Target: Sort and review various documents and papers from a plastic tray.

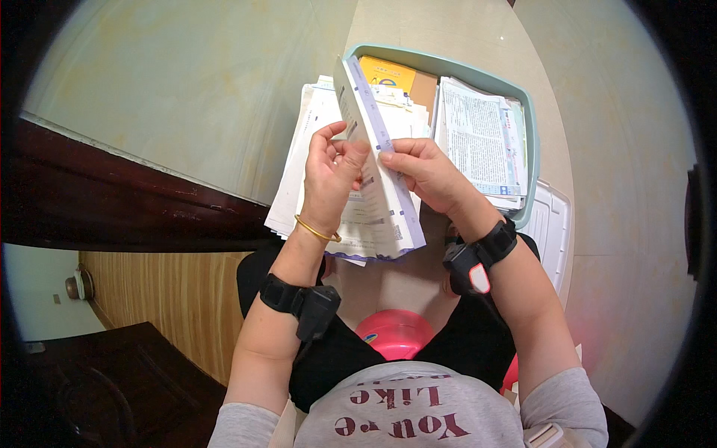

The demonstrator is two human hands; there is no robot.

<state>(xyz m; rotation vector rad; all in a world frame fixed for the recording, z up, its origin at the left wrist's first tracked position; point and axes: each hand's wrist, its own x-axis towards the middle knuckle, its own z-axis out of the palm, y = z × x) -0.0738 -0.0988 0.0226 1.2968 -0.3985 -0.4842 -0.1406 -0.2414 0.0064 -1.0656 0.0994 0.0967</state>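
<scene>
A printed booklet with purple page edges (367, 190) is held partly open above a stack of papers (288, 179). My right hand (423, 168) pinches its purple-edged side between thumb and fingers. Against the printed page at the left is my left hand (339, 162), its fingers spread and curled; whether it grips a leaf is unclear. Beyond the booklet, a pale green plastic bin (532, 140) holds a yellow-covered book (386, 73), loose papers and a pile of printed sheets (476, 134).
A white plastic lid (546, 229) lies on the floor right of the bin. Between my legs is a pink plastic stool (395, 333). Dark wooden furniture (112, 190) extends in from the left, with another dark wooden piece (123, 386) at the lower left.
</scene>
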